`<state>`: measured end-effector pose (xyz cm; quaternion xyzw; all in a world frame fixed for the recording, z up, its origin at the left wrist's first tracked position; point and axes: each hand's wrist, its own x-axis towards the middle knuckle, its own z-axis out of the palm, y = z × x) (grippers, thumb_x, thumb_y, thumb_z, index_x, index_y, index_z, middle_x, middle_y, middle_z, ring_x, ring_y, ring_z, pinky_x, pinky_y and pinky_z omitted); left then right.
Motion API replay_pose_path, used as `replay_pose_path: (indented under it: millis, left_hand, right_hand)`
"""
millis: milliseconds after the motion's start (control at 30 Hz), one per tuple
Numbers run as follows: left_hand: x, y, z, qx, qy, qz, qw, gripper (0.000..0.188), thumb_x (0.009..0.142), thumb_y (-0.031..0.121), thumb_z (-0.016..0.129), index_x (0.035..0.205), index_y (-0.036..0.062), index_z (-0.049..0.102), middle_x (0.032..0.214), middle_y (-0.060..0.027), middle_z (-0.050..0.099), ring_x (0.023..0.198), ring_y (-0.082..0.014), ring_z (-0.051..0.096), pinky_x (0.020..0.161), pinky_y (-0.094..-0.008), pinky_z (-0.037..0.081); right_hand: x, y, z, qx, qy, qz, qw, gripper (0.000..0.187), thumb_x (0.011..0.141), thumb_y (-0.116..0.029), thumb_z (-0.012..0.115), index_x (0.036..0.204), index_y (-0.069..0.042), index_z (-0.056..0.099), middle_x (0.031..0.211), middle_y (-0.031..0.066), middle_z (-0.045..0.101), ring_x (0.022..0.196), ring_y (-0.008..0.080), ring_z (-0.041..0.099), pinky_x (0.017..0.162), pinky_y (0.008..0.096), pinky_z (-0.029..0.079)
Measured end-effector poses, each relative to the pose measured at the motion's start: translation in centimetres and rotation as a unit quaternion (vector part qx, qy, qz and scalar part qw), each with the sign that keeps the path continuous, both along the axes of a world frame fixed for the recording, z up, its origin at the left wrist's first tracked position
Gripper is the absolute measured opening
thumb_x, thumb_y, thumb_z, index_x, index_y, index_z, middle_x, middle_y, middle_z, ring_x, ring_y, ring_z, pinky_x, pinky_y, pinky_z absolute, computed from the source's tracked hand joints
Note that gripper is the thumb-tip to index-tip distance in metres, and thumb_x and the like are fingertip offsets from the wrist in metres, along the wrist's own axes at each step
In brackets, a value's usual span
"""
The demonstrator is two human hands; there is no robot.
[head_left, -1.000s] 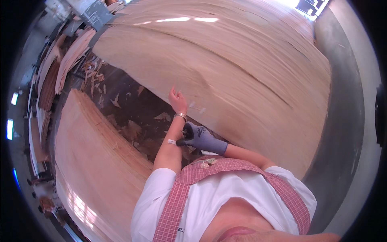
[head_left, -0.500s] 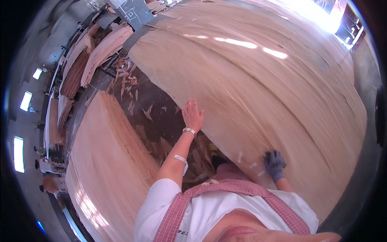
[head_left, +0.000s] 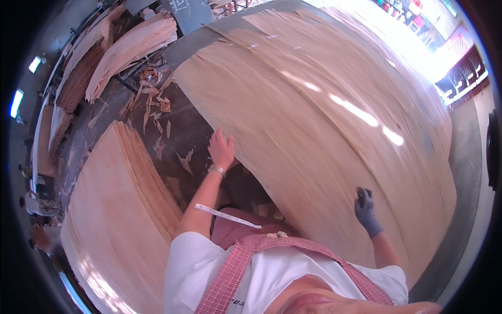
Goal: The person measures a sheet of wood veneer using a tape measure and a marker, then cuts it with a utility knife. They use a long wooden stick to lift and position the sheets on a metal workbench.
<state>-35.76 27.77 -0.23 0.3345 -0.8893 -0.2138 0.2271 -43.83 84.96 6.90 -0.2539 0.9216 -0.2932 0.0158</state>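
A wide, pale wood veneer sheet [head_left: 308, 172] lies in front of me, with fine ripples along its grain. At its near left edge is my left hand [head_left: 221, 150], bare, fingers apart, with a bracelet at the wrist. A narrow white strip with small marks [head_left: 227, 215] sticks out from my left forearm across my apron. Over the sheet at the right, my right hand [head_left: 367, 208] wears a grey glove. Its fingers are curled together; whatever they may hold is hidden. A thin ridge or seam [head_left: 314, 102] runs lengthwise across the sheet beyond both hands.
A thick veneer stack [head_left: 112, 188] stands close on my left. Torn veneer scraps [head_left: 157, 104] litter the dark floor between it and the sheet. More stacks [head_left: 133, 49] lie at the far left, near a grey pillar [head_left: 188, 14]. Several people are at the left rim.
My left hand has shifted left along the sheet's edge. My right hand has gone from spread fingers to curled ones. The white strip now stands out straight from my forearm. The view has turned somewhat.
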Motion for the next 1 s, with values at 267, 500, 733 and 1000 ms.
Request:
replay_pose_path:
  millis: [267, 500, 733, 1000]
  left_hand:
    - [-11.1, -29.9, -3.4, 0.009, 0.043, 0.07, 0.997, 0.05, 0.091, 0.022, 0.057, 0.136, 0.0028, 0.046, 0.13, -0.0183, 0.05, 0.119, -0.037, 0.049, 0.096, -0.0493, 0.042]
    - [-14.9, -43.4, -7.3, 0.087, 0.176, 0.071, 0.978, 0.038, 0.089, 0.01, 0.057, 0.126, 0.0003, 0.055, 0.111, -0.0207, 0.052, 0.104, -0.0379, 0.051, 0.089, -0.0472, 0.043]
    - [-16.1, -47.1, -8.0, 0.281, 0.25, 0.073, 0.924, 0.036, 0.089, 0.0, 0.048, 0.122, -0.0011, 0.059, 0.107, -0.0208, 0.055, 0.103, -0.0352, 0.054, 0.093, -0.0416, 0.043]
    - [-16.5, -47.0, -8.3, 0.356, 0.271, 0.062, 0.892, 0.04, 0.089, 0.0, 0.046, 0.126, 0.001, 0.059, 0.111, -0.0211, 0.053, 0.106, -0.0343, 0.052, 0.097, -0.039, 0.042]
  right_hand:
    - [-6.6, -51.0, -1.6, -0.074, -0.177, 0.202, 0.961, 0.034, 0.096, -0.014, 0.051, 0.128, -0.003, 0.052, 0.096, 0.0229, 0.065, 0.086, 0.0408, 0.064, 0.075, 0.0479, 0.051]
    - [-14.0, -89.5, -4.5, 0.187, 0.106, 0.276, 0.937, 0.028, 0.098, -0.028, 0.045, 0.11, -0.003, 0.047, 0.069, 0.0194, 0.066, 0.063, 0.038, 0.066, 0.056, 0.0502, 0.05]
    - [-16.0, -99.4, -6.1, 0.336, 0.065, 0.286, 0.895, 0.031, 0.092, -0.023, 0.054, 0.112, -0.001, 0.047, 0.09, 0.0189, 0.072, 0.085, 0.0348, 0.072, 0.068, 0.0476, 0.056]
    - [-16.2, -99.0, -6.6, 0.331, 0.056, 0.286, 0.898, 0.03, 0.092, -0.022, 0.052, 0.112, -0.001, 0.047, 0.09, 0.0204, 0.071, 0.084, 0.0369, 0.071, 0.068, 0.0485, 0.055]
